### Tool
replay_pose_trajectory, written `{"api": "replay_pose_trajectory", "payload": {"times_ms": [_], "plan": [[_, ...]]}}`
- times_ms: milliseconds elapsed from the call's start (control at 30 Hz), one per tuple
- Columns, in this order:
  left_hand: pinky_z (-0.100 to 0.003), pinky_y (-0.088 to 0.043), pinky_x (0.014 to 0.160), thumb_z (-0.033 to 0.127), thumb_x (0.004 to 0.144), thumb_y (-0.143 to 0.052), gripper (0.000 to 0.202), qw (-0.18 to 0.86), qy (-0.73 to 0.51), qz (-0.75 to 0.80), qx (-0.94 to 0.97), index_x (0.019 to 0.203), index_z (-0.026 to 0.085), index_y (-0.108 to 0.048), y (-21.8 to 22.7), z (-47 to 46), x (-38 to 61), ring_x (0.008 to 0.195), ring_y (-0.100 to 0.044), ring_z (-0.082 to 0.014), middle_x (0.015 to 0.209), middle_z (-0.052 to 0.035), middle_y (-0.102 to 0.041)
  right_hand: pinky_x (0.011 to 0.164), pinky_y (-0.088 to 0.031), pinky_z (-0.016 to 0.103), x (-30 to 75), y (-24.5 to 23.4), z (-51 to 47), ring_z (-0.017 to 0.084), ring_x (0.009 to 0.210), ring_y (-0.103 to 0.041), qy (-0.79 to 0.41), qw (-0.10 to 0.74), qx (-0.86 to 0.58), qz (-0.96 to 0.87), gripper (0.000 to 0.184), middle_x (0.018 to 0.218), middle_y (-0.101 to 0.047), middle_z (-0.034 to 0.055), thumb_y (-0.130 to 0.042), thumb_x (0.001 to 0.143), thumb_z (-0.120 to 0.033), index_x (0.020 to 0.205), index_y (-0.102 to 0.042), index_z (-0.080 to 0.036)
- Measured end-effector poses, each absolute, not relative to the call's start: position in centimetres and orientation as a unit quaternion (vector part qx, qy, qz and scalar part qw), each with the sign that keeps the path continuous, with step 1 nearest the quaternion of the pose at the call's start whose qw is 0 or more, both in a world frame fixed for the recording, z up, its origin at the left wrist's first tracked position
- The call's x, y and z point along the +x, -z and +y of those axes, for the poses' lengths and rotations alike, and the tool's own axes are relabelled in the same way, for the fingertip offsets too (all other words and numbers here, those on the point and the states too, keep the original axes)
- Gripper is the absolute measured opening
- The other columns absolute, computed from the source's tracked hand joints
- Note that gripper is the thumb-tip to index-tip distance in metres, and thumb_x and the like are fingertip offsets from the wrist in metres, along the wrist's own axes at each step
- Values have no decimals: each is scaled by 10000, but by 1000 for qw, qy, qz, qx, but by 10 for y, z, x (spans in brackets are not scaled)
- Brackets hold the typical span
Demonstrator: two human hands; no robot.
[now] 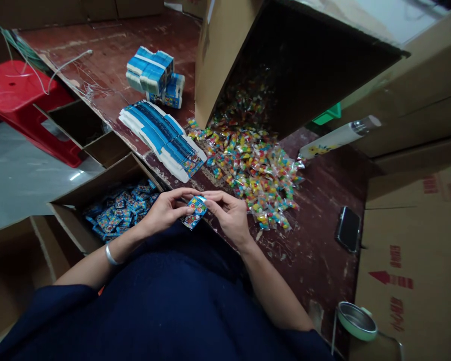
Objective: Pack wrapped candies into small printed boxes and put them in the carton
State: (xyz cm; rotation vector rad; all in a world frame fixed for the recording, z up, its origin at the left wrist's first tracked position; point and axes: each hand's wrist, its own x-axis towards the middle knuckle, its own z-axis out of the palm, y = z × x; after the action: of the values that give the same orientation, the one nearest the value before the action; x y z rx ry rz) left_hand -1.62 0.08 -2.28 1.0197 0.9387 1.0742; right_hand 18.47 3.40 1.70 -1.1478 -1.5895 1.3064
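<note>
Between my two hands is a small blue printed candy box [194, 212], tilted in front of my body at the table's edge. My left hand [169, 208] pinches its left side, thumb on the printed face. At its upper right corner, my right hand [227, 210] closes its thumb and fingers on the box's end; the fingertips partly hide that end. Just beyond lies a fanned row of flat blue and white boxes [161, 135]. Clear packets of coloured candies [263, 175] spread over the table to the right of it.
A big carton [220, 60] lies tipped with candy packets spilling out. Bundled flat boxes [150, 70] stand behind. At left, an open carton holds many filled blue boxes [122, 208], near a red stool [26, 95]. A bottle [338, 138], a phone [349, 228] and a green-rimmed cup [357, 321] are on the right.
</note>
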Motion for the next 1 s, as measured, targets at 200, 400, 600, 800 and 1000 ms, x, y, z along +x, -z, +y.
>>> {"api": "replay_pose_trajectory", "payload": {"times_ms": [200, 400, 600, 800, 1000], "plan": [[-325, -633, 862, 244, 835, -791, 437, 604, -466, 428, 484, 1258, 168, -706, 23, 2, -17, 924, -745, -196, 1108, -90, -767, 969, -622, 448, 180, 5, 32, 264, 1005, -779, -610, 409, -475, -485, 279, 1073, -829, 77, -905, 727, -454, 856, -800, -229], [-343, -627, 912, 220, 863, -739, 402, 517, -466, 459, 553, 1265, 204, -724, 22, -2, -15, 1075, -711, -228, 1261, -106, -721, 942, -625, 459, 180, 5, 45, 273, 918, -789, -616, 380, -480, -496, 307, 961, -844, 67, -937, 660, -486, 783, -821, -230], [-287, -621, 783, 306, 818, -794, 415, 592, -467, 459, 470, 1197, 166, -703, 25, 1, -13, 831, -730, -175, 1082, -78, -761, 1083, -564, 452, 192, -10, 37, 277, 1177, -743, -556, 333, -422, -633, 283, 1213, -805, 54, -719, 932, -493, 1072, -832, -274], [-267, -582, 665, 294, 833, -747, 293, 530, -382, 520, 551, 1098, 184, -686, 13, 18, -67, 750, -688, -156, 1001, -47, -717, 1071, -555, 465, 170, 10, 78, 288, 1193, -708, -331, 349, -452, -751, 302, 1271, -756, 101, -751, 920, -388, 1187, -730, -248], [-454, -559, 1045, 310, 871, -715, 527, 290, -403, 627, 601, 1376, 201, -607, -2, 25, -112, 1216, -636, -267, 1328, -124, -644, 1060, -525, 504, 127, 34, 111, 366, 1228, -643, -182, 232, -451, -842, 459, 1290, -693, 198, -924, 745, -262, 1102, -650, -169]]}}
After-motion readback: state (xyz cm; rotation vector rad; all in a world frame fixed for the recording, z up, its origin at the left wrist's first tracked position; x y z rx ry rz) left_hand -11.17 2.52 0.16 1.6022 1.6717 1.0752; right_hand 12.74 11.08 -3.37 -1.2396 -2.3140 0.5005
